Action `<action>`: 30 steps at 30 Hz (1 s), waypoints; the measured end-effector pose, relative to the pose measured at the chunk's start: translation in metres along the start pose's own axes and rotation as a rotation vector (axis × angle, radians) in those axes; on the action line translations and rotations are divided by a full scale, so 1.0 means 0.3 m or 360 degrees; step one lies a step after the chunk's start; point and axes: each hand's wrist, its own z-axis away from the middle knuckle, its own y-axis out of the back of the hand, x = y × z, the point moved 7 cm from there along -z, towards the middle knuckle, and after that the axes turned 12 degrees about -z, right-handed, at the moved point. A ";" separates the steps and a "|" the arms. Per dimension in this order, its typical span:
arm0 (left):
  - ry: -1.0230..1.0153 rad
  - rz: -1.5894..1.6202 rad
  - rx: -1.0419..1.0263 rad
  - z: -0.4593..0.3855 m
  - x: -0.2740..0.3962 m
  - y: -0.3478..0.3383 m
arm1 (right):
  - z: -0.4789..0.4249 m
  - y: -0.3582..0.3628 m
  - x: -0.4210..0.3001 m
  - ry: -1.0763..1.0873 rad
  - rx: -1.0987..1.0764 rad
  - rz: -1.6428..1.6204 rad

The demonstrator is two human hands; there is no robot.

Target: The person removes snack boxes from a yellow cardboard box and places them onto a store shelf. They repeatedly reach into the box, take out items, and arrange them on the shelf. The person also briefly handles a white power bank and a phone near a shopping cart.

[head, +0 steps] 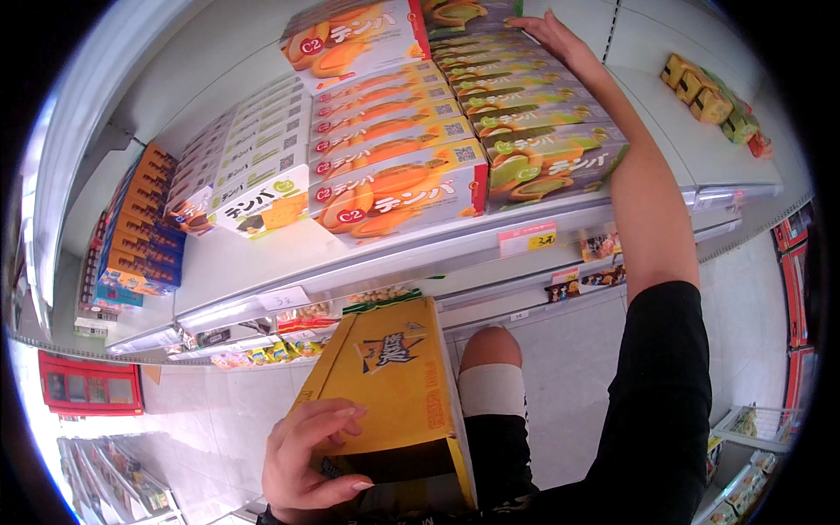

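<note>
My left hand point(315, 453) rests on the near end of a yellow cardboard carton point(387, 374), its fingers spread and the thumb by the open, dark end. Up on the white shelf, my right hand point(551, 36) touches the back right of the rows of grey-green snack boxes point(545, 161); its fingers are extended, and I cannot tell whether they grip anything. Left of those boxes stands a row of orange-and-white snack boxes point(400, 197), with another such box point(357, 39) on top at the back. White-and-green boxes point(262, 203) stand farther left.
Blue-and-orange boxes point(141, 256) stand at the shelf's left end, and small yellow and green packs point(705, 95) lie at its right. A price tag point(528, 239) hangs on the shelf edge. Bagged snacks point(285, 351) fill lower shelves. A red cabinet point(92, 384) stands at left.
</note>
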 end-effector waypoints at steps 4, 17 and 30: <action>0.0041 -0.0104 -0.0006 -0.001 0.021 0.011 | 0.038 -0.140 -0.067 0.0549 -0.0015 0.1364; -0.0177 -0.0306 -0.0219 -0.051 0.092 0.024 | 0.487 -0.283 -0.419 0.0307 0.0982 0.1126; -0.0515 -0.0153 -0.0058 0.064 0.108 0.035 | 1.390 -1.097 0.140 0.0325 0.1226 0.0604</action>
